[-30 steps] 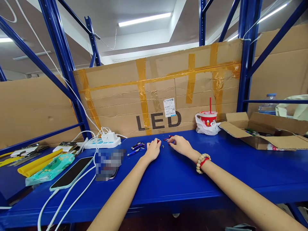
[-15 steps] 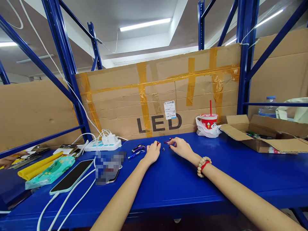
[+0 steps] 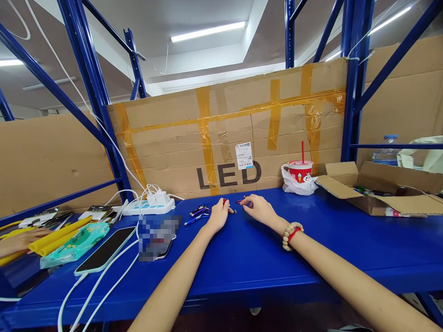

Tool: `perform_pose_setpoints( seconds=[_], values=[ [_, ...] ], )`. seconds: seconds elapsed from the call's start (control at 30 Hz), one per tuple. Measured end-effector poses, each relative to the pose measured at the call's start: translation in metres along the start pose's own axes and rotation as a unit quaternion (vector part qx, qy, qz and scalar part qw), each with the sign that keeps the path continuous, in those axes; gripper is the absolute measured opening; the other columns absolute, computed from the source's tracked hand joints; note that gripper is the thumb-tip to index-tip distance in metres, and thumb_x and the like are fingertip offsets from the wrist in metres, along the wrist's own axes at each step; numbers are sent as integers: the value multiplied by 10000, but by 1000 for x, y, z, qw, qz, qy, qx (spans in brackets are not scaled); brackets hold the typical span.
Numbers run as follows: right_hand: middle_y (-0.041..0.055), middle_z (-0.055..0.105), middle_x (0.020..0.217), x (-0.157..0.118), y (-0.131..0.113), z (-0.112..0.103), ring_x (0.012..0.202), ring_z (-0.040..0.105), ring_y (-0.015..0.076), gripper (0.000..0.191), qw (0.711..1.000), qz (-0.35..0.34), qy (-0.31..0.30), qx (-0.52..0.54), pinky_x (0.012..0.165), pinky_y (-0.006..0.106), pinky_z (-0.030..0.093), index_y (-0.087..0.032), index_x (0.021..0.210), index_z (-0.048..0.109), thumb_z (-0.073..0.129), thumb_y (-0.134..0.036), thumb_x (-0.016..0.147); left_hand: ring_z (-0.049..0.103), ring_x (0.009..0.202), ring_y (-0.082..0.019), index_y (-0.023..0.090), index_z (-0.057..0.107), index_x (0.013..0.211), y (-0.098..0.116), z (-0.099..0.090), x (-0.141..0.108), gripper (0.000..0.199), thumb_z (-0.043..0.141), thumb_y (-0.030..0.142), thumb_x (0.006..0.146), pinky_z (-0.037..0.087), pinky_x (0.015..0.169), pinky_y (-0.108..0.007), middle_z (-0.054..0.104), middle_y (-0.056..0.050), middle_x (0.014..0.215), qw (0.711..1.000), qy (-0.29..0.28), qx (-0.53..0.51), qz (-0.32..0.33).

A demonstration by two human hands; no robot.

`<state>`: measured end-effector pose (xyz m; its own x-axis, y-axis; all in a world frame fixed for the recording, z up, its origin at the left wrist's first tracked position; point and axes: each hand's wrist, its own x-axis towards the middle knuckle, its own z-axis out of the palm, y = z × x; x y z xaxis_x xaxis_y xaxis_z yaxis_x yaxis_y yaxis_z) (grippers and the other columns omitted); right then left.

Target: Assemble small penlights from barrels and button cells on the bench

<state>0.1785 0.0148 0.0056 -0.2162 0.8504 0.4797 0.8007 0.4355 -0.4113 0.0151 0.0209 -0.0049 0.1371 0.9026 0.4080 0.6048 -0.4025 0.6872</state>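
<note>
My left hand is curled around a small red piece, mostly hidden by the fingers; its thumb points toward a tiny metallic part on the blue table. Across from it, my right hand, with a bead bracelet at the wrist, has its fingers bent together; what they hold, if anything, is too small to make out. By those fingertips lies a small red and dark piece. Left of my left hand are several small shiny blue and purple tubes.
A power strip, phone and white cables occupy the left side, beside yellow rolls and a teal packet. Another person's hand is far left. A bagged red cup and open carton stand right.
My left thumb has stretched out toward the tiny metallic part. My right fingers have shifted slightly. At far left, the other person's hand has come further into view over the yellow rolls.
</note>
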Motion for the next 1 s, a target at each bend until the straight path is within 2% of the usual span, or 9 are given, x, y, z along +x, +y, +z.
perform_pose_setpoints(
  seconds=[0.23, 0.37, 0.57, 0.73, 0.83, 1.0],
  values=[
    [-5, 652, 907, -1, -1, 0, 760, 583, 128, 190, 999, -39, -35, 5, 627, 225, 417, -220, 855, 647, 517, -196, 718, 604, 634, -135, 198, 377, 688, 2, 4, 0, 243, 277, 313, 878, 465, 670, -261, 661, -32, 659, 996, -8, -85, 5],
    [-19, 664, 844, -2, -2, -2, 749, 585, 131, 153, 997, -56, -56, 9, 589, 218, 402, -237, 825, 655, 538, -245, 727, 593, 589, -125, 187, 388, 701, 2, 6, 1, 253, 282, 334, 877, 461, 659, -267, 656, -39, 694, 992, -16, -128, -3],
    [-28, 669, 820, -1, 2, 6, 757, 587, 134, 169, 991, -98, -84, 41, 639, 227, 418, -243, 843, 654, 605, -319, 701, 586, 582, -114, 170, 415, 747, 2, 7, 1, 257, 286, 354, 873, 444, 658, -263, 634, -47, 784, 994, 0, -110, -12],
    [-32, 675, 797, 2, 7, 13, 775, 594, 136, 123, 986, -132, -101, 34, 684, 232, 418, -251, 805, 672, 586, -273, 720, 567, 604, -108, 168, 446, 752, 4, 6, -1, 265, 291, 347, 871, 429, 635, -244, 615, -36, 803, 997, 19, -67, -19],
    [-35, 676, 766, 1, 6, 11, 749, 601, 138, 107, 989, -112, -98, 14, 627, 223, 413, -256, 773, 675, 585, -282, 721, 546, 637, -116, 173, 463, 740, 6, 5, -3, 261, 322, 356, 863, 414, 633, -242, 599, -21, 784, 999, 23, -36, 8],
    [-33, 682, 766, -1, 2, 5, 737, 615, 139, 102, 995, -56, -86, -2, 605, 220, 414, -261, 744, 670, 612, -334, 702, 509, 706, -126, 180, 507, 728, 9, 3, -4, 235, 394, 354, 837, 397, 664, -235, 546, 1, 752, 994, 50, 22, 98]
  ],
)
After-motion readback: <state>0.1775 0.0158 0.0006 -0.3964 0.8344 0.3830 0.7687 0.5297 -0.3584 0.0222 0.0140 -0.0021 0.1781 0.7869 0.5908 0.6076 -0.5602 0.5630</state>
